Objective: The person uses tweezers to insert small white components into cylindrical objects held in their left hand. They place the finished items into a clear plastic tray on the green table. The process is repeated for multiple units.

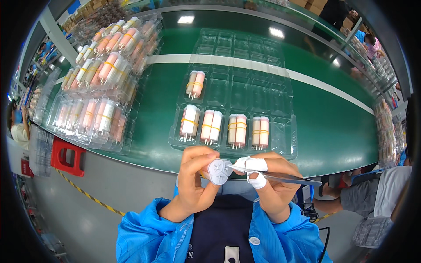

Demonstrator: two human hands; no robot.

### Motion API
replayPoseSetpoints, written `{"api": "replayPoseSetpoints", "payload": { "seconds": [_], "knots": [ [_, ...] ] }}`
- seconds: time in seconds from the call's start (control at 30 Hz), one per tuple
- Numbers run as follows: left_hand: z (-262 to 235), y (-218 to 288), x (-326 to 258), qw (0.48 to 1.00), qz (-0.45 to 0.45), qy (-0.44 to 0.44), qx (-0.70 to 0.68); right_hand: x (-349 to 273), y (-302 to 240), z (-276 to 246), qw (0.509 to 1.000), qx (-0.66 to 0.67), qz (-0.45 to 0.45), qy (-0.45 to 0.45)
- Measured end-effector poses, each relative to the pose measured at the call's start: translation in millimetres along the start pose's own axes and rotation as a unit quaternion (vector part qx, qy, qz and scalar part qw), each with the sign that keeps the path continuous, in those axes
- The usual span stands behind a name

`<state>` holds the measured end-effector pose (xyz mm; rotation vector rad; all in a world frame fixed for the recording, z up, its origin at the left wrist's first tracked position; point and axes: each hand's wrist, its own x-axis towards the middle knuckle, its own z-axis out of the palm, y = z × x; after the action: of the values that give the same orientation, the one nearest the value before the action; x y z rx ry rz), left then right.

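Note:
My left hand (pixel 193 177) is closed round a bundle of tubes, its pale grey capped end (pixel 219 171) turned up. The end has several rounded lobes with small slotted marks. In my right hand (pixel 277 184) I grip metal tweezers (pixel 287 177), their tips at the right edge of the caps; whether they touch I cannot tell. White covers wrap my right thumb and a finger. Just beyond, a clear plastic compartment tray (pixel 283 131) holds several pink and white tube bundles (pixel 237 130), tied with yellow bands, thin white tips pointing toward me.
On the left of the green table (pixel 335 127) stand stacked clear trays (pixel 70 131) full of similar bundles. A red stool (pixel 69 157) is on the floor at left. More filled trays (pixel 383 131) stand at far right, near a seated person in grey shorts (pixel 357 195).

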<state>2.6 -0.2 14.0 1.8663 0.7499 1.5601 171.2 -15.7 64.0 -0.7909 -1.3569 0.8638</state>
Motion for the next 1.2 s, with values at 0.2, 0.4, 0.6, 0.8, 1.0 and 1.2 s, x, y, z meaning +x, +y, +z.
{"api": "replayPoseSetpoints", "payload": {
  "seconds": [0.2, 0.4, 0.6, 0.8, 1.0, 1.2],
  "knots": [
    [-0.2, 1.1, 0.5, 1.000, 0.011, 0.004, 0.014, 1.5, -0.1, 0.9, 1.000, -0.025, -0.006, -0.009],
    [-1.5, 0.6, 1.5, 0.999, 0.018, 0.000, 0.029, 2.6, -0.2, 1.6, 1.000, -0.019, -0.009, -0.007],
    [-0.8, -1.5, 1.4, 0.999, 0.024, 0.001, 0.022, 1.0, 0.5, 3.4, 1.000, -0.010, -0.010, 0.009],
    [-1.1, -3.0, 0.8, 0.999, 0.026, -0.001, 0.040, -1.1, 5.5, 4.2, 1.000, 0.000, -0.009, 0.016],
    [-0.5, -3.6, -0.2, 0.999, 0.027, 0.001, 0.033, -1.6, 5.8, 2.5, 1.000, -0.002, -0.008, 0.008],
    [-1.4, -1.5, -0.7, 0.998, 0.022, -0.001, 0.059, -0.7, 4.9, 1.7, 1.000, -0.016, -0.002, 0.004]
  ]
}}
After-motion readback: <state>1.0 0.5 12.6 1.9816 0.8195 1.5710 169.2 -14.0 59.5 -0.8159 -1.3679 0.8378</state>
